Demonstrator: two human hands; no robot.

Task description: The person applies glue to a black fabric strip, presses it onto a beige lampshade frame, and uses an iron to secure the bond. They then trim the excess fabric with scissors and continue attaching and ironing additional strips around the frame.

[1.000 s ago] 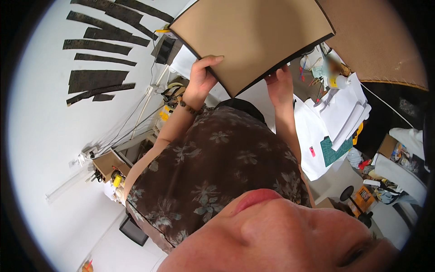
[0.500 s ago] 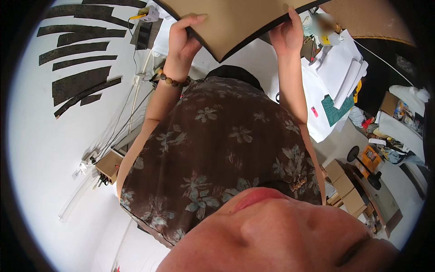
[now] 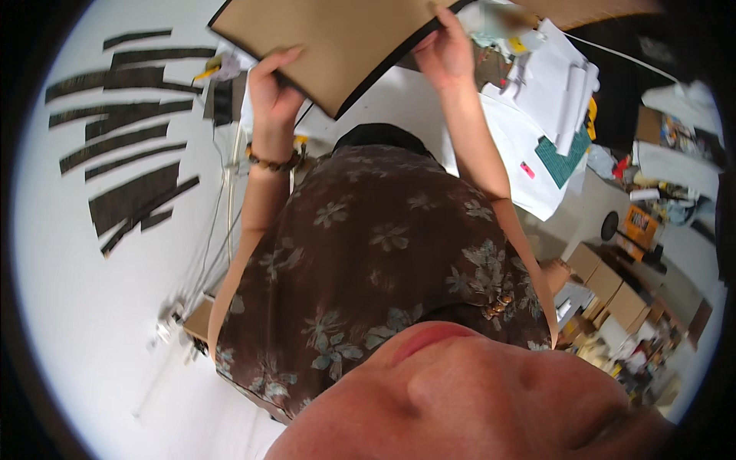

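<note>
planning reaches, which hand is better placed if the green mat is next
Probably the right hand: the green mat lies on its side; the left hand is farther away. Both hold the panel.

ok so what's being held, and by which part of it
A black-edged tan panel: the left hand grips its lower-left edge, the right hand its lower-right edge.

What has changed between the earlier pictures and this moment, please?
Since the first picture, the tan panel has shifted up and left in view, with the left hand and right hand; the camera's view shifted too, so part may be head movement. Nothing was taken or let go: both hands still hold the panel's edges. The pink item still lies on the white sheet.
</note>
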